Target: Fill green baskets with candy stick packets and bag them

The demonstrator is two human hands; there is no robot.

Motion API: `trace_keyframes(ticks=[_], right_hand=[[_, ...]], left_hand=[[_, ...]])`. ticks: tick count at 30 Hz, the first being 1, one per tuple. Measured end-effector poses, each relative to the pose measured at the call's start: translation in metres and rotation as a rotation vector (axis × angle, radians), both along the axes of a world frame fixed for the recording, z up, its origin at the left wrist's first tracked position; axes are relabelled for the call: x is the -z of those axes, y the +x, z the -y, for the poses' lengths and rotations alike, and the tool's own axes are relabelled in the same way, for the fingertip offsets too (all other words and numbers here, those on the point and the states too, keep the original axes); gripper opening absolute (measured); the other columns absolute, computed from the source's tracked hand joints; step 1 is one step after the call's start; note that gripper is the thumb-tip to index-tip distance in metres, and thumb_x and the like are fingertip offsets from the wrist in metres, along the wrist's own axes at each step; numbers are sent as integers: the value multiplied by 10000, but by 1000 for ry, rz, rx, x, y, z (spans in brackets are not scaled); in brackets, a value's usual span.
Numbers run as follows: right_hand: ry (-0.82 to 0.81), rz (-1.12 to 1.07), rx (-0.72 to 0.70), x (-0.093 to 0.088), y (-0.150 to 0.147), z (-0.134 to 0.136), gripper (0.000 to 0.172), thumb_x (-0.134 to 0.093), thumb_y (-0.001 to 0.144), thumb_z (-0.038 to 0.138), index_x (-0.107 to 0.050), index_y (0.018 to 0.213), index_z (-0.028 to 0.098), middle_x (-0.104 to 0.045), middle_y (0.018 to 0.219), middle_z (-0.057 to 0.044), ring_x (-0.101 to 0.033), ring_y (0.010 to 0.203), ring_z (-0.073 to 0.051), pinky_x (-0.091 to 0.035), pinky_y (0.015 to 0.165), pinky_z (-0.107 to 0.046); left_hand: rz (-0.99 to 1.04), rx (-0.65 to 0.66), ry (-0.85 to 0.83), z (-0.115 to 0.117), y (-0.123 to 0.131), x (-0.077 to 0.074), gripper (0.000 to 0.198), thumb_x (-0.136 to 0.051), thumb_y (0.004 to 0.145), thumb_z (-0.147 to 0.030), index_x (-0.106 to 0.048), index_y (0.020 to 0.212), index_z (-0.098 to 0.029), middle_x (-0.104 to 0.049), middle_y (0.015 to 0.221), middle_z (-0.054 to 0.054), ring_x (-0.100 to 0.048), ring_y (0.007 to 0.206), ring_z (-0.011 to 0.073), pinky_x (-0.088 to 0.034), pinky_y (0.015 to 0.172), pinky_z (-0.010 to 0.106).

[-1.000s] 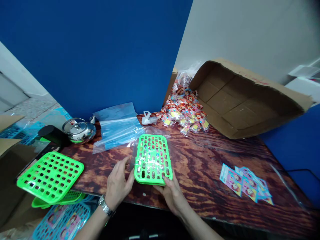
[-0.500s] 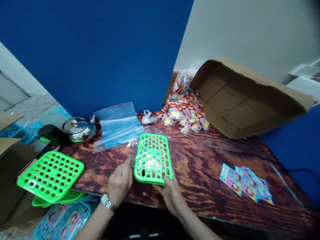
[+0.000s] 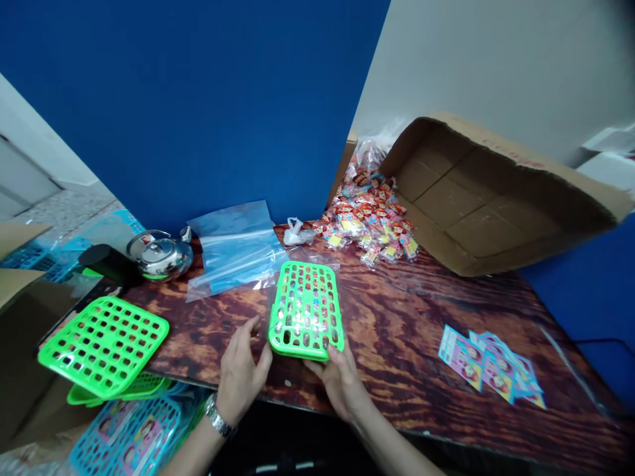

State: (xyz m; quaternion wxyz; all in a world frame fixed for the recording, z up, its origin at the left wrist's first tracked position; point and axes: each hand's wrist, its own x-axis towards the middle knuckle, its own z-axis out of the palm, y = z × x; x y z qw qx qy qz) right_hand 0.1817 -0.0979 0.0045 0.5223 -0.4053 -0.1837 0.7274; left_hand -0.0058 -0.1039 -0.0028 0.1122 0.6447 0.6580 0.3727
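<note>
In the middle of the table is a closed green plastic basket (image 3: 306, 305) with a grid of slots, partly inside a clear plastic bag (image 3: 317, 256). Small coloured contents show through its slots. My right hand (image 3: 338, 378) grips its near right corner, thumb on top and fingers beneath. Beside its left edge, my left hand (image 3: 242, 367) is open and holds nothing, the thumb spread from the fingers; a metal watch (image 3: 216, 418) is on that wrist. Farther left lies a flat green slotted lid (image 3: 105, 344) at the table's edge.
Clear bags (image 3: 235, 248) lie behind the basket, near a steel kettle (image 3: 161, 254) and a black cylinder (image 3: 106, 264). Small wrapped toys (image 3: 367, 215) are heaped before a tilted carton (image 3: 476, 192). Printed cards (image 3: 491, 363) lie right; blue baskets (image 3: 129, 436) sit below left.
My left hand has let go of the basket's left side, its fingers now spread. My right hand keeps its hold at the corner. The view has shifted slightly.
</note>
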Motion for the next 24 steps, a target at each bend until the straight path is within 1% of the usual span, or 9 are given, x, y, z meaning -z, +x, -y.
trace_keyframes(ticks=[3, 7, 9, 11, 14, 16, 20, 22, 24], right_hand=[[-8, 5, -4, 0, -1, 1, 653, -675, 736, 414, -362, 1309, 385, -569, 1252, -27, -554, 1085, -241, -423, 915, -487], [1, -10, 31, 1, -1, 0, 648, -675, 739, 402, -367, 1308, 379, -584, 1217, -32, -559, 1067, -244, -435, 904, -490], [16, -12, 31, 1, 1, -1, 655, -677, 739, 402, -364, 1313, 369, -593, 1197, -41, -563, 1056, -247, -441, 895, -491], [21, 0, 28, 2, 2, -2, 649, -678, 741, 403, -368, 1311, 370, -597, 1185, -38, -567, 1045, -240, -443, 894, -487], [21, 18, 28, 6, 2, -2, 630, -671, 746, 421, -380, 1303, 377, -585, 1212, -33, -569, 1047, -231, -446, 895, -477], [26, 30, 17, 9, 2, -2, 634, -660, 752, 450, -372, 1313, 375, -573, 1236, -41, -570, 1055, -234, -455, 884, -475], [32, 207, -17, 20, 13, -5, 594, -661, 739, 500, -459, 1278, 350, -581, 1234, -45, -559, 1085, -262, -459, 886, -474], [110, 343, -86, 22, 23, -7, 539, -687, 723, 475, -546, 1217, 309, -576, 1246, -48, -503, 1168, -279, -415, 959, -446], [246, 443, -177, 22, 33, -9, 532, -704, 719, 425, -566, 1211, 276, -557, 1274, -53, -451, 1227, -280, -365, 1016, -412]], left_hand=[[12, 8, 78, -7, 3, 0, 292, -488, 850, -231, -534, 1134, -179, -680, 971, 84, -670, 856, 205, -546, 773, 332], [84, 93, 119, 2, 0, 4, 306, -493, 840, -181, -562, 1138, -196, -680, 1034, 81, -661, 912, 197, -519, 841, 317], [271, 112, 5, 8, -4, 8, 327, -524, 836, -220, -553, 1161, -207, -669, 1066, 80, -652, 949, 198, -509, 867, 322], [582, 66, -149, 10, -6, 11, 393, -545, 838, -300, -505, 1221, -220, -633, 1147, 89, -617, 1043, 210, -500, 890, 334], [1066, -26, -343, 1, -1, 11, 538, -504, 857, -448, -377, 1344, -259, -500, 1342, 106, -500, 1214, 236, -478, 927, 370], [1266, 19, -446, -7, 9, 7, 572, -460, 865, -516, -342, 1374, -283, -437, 1404, 94, -468, 1243, 245, -474, 931, 389], [1389, 119, -539, -17, 28, -4, 612, -576, 813, -458, -382, 1359, -263, -513, 1342, 81, -535, 1172, 256, -486, 918, 383], [1391, 90, -526, -16, 32, -7, 650, -631, 777, -383, -374, 1361, -263, -547, 1307, 67, -564, 1133, 252, -492, 911, 378], [1414, 79, -517, -11, 33, -8, 661, -629, 771, -348, -357, 1369, -282, -549, 1306, 52, -579, 1109, 244, -500, 900, 374]])
